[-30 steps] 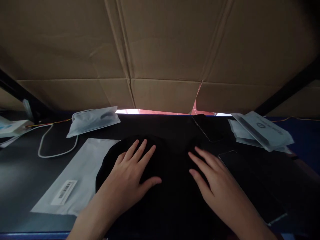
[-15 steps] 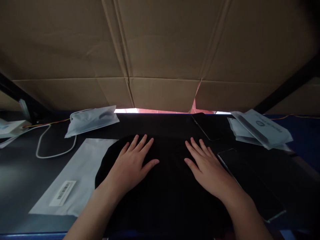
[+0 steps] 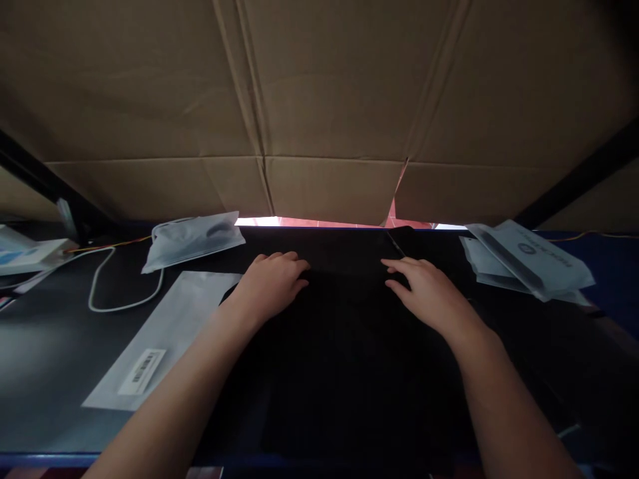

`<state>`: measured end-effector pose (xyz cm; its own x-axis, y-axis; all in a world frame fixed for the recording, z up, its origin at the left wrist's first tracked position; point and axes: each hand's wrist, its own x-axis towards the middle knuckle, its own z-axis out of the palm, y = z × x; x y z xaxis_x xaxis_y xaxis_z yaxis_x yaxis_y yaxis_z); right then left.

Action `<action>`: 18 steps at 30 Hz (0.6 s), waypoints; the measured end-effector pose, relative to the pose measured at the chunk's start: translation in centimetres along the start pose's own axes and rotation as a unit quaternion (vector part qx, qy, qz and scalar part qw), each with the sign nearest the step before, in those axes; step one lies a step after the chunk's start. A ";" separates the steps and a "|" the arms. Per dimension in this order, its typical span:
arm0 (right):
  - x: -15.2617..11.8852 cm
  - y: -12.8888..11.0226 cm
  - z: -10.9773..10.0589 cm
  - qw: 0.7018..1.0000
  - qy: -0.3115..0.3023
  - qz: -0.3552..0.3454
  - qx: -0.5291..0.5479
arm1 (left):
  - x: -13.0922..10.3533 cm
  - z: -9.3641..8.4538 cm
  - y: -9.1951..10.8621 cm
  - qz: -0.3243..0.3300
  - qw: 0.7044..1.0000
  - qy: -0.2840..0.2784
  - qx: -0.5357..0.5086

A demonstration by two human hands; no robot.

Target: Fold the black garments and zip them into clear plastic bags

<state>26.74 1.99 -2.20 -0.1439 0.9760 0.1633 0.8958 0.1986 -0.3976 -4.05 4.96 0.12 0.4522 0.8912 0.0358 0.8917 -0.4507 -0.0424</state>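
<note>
A black cloth (image 3: 344, 352), its outline hard to make out in the dark, lies on the table in front of me. At its far left part my left hand (image 3: 269, 286) rests with fingers curled down into it and the thumb close under them; the fingertips are partly hidden. My right hand (image 3: 426, 293) is over the far right part, fingers bent slightly and thumb apart. Just beyond my right fingers lies a dark phone (image 3: 398, 243), mostly covered by the hand. Left of my left forearm is a flat white pouch (image 3: 174, 319) with a barcode label (image 3: 142, 371).
A second white pouch (image 3: 194, 243) and a white cable (image 3: 94, 283) lie at the back left, near a white box (image 3: 40, 256). Several printed pouches (image 3: 544, 259) are stacked at the back right. A cardboard sheet (image 3: 329, 100) stands behind the table between dark posts.
Both hands were flat with fingers spread on the cloth; now their fingers are bent and drawn together. They sit slightly farther forward, and the right hand covers much of the phone.
</note>
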 end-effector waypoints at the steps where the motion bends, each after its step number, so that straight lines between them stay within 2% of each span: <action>1: 0.1 0.0 -0.2 1.000 0.002 -0.002 0.003 | -0.1 -0.1 -0.2 0.005 1.000 0.006 0.003; 4: -0.8 -0.2 -1.1 1.000 0.018 -0.013 0.014 | -1.6 -0.9 -0.4 0.016 0.999 0.042 0.008; 8: -4.5 -0.2 -2.1 0.996 0.052 -0.050 0.049 | -5.5 -1.6 -0.4 0.043 0.994 0.096 0.007; 12: -9.2 0.3 -1.1 0.995 -0.044 -0.058 0.069 | -9.2 -0.1 -0.8 0.118 0.982 0.142 -0.026; 13: -10.5 0.5 -0.7 0.995 -0.051 -0.051 0.066 | -10.0 0.2 -0.8 0.126 0.981 0.144 -0.036; 16: -14.4 1.0 0.4 0.998 0.002 -0.028 0.051 | -12.7 0.8 -0.8 0.115 0.979 0.155 -0.060; 18: -17.1 1.0 1.0 0.996 0.036 -0.055 0.057 | -14.9 1.1 -0.5 0.123 0.977 0.158 -0.079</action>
<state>29.66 -14.39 -6.27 -0.2038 0.9397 0.2746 0.8226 0.3164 -0.4724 -11.21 -8.03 -1.46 0.6147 0.7066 0.3505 0.7363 -0.6734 0.0662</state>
